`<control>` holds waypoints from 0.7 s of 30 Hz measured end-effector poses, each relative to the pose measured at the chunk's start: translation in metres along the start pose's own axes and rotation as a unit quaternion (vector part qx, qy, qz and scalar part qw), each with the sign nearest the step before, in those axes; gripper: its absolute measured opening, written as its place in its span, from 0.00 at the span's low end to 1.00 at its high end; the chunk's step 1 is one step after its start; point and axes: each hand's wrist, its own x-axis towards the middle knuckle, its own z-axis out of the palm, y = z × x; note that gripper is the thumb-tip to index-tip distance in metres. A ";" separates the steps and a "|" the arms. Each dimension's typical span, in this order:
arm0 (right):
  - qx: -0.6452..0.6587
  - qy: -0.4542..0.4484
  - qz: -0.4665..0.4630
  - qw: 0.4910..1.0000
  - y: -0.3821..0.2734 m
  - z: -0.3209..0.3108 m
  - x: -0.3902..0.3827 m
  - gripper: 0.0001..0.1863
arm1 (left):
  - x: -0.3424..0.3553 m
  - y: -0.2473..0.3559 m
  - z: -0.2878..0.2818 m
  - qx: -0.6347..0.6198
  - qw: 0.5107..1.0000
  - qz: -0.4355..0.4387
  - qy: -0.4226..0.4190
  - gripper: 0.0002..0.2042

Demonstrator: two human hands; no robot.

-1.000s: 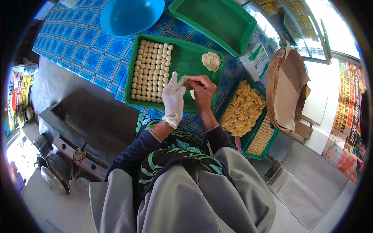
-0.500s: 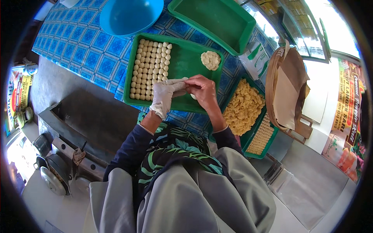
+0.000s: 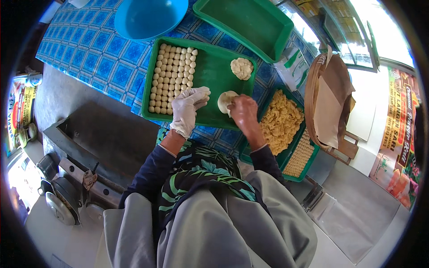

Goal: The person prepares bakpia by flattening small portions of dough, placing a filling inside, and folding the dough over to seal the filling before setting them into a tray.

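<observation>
My left hand (image 3: 185, 109), in a white glove, is closed above the green tray (image 3: 208, 119). A small pale piece of dough shows at its fingertips. To its right, my bare right hand (image 3: 244, 112) pinches the edge of a flat, round piece of dough (image 3: 226, 101) lying on the tray. Rows of small dough balls (image 3: 172, 73) fill the tray's left part, and the left hand covers the nearest ones at the right. A larger, lumpy dough mound (image 3: 242, 69) sits in the tray's far right corner.
Right of the tray, another green tray holds a yellow crumbly mass (image 3: 280, 123) and rows of small balls (image 3: 300, 154). Behind are a blue basin (image 3: 149, 20) and another green tray (image 3: 250, 27). Round woven trays (image 3: 315, 102) lean at the right. The tablecloth (image 3: 96, 58) is blue-patterned.
My hands were together over the tray. The right has moved right and down to the flat dough, now in plain sight; the left stays nearly in place, fingertips no longer touching the right.
</observation>
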 end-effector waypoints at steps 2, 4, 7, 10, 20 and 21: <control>-0.020 0.032 -0.009 0.999 0.001 0.012 -0.004 0.06 | -0.001 0.001 0.004 -0.028 0.999 -0.005 -0.026 0.09; -0.022 0.058 -0.007 0.998 0.004 0.016 -0.004 0.04 | -0.002 0.001 0.003 -0.055 0.997 -0.010 -0.056 0.10; 0.078 0.078 0.024 0.994 0.003 0.012 -0.005 0.04 | -0.001 -0.001 -0.004 -0.071 0.994 -0.012 -0.086 0.11; 0.055 0.077 -0.011 0.995 -0.007 0.006 -0.007 0.09 | -0.001 -0.003 -0.003 -0.053 0.996 -0.014 -0.076 0.11; 0.492 -0.092 0.170 0.849 -0.001 -0.021 0.005 0.09 | -0.003 -0.006 0.000 -0.033 0.993 -0.026 -0.112 0.14; 0.585 -0.107 0.182 0.783 -0.002 -0.033 0.006 0.09 | -0.004 -0.005 0.001 -0.029 0.992 -0.027 -0.117 0.14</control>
